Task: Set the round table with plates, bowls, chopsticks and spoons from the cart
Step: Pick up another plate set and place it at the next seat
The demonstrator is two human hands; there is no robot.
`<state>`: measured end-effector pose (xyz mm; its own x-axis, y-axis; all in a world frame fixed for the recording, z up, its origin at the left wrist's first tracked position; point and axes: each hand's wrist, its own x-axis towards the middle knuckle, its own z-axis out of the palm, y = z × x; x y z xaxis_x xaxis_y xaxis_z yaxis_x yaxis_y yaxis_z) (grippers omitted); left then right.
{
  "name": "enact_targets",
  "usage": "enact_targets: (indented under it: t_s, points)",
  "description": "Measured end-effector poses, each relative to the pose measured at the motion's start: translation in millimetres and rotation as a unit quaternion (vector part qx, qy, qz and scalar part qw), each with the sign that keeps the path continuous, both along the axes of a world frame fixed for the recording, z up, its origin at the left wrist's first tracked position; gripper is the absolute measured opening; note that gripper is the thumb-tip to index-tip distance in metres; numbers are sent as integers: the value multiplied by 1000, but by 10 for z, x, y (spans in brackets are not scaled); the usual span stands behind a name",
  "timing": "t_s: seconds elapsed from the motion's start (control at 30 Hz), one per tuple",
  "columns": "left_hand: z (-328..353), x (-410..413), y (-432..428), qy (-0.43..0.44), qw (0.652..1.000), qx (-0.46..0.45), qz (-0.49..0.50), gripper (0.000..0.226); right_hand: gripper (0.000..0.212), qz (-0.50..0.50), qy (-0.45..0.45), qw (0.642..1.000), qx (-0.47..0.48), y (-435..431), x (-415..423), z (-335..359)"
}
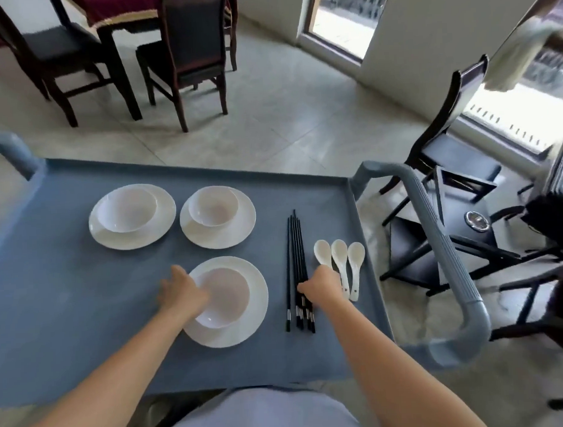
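Cart top point(86, 316): 3 white plates, each with 1 bowl sitting in it, then a bundle of black chopsticks point(294, 244) and 3 white spoons point(339, 254) lying side by side at the right. Nothing has left the cart yet, judging by this layout. Left hand point(184, 293) is at the left rim of the near bowl point(227, 298), fingers hooked over the rim, thumb outside. The bowl rests in the near plate point(256, 313). Right hand point(321, 285) is knuckles-up over the chopsticks' lower half and the leftmost spoon's handle, fingers curled down. The back of the hand hides the tips, so I cannot tell what they pinch, if anything. Handling estimate: the ware looks like glazed ceramic, so rigid, smooth, breakable and moderately heavy as a stacked pair. Take the plate under its rim with the thumb on top so the loose bowl does not slide. Chopsticks are light, stiff and prone to roll and fan out, so take them near mid-length. Spoons by their handles.
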<state>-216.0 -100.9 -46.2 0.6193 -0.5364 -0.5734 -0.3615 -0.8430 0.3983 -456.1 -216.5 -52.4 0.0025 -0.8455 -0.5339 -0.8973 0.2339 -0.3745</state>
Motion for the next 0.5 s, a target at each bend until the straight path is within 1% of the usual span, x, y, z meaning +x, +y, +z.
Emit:
enact_targets:
  t_s: [0.1, 0.17, 0.23, 0.33, 0.5]
  points:
    - [-16, -51, -76, 3, 999, 22, -37, 67, 22, -12, 22, 999, 46, 7, 51, 60]
    - [-21, -12, -105, 7, 998, 34, -54, 68, 16, -17, 26, 998, 51, 23, 94, 86]
    - [-31, 67, -117, 40, 998, 33, -46, 71, 14, -14, 38, 998, 48, 42, 116, 104]
    - [-22, 179, -124, 106, 994, 24, -23, 70, 19, -2, 60, 998, 36, 50, 134, 109]
    - [22, 236, -197, 151, 988, 40, 7, 78, 18, 37, 83, 994, 66, -23, 142, 142]
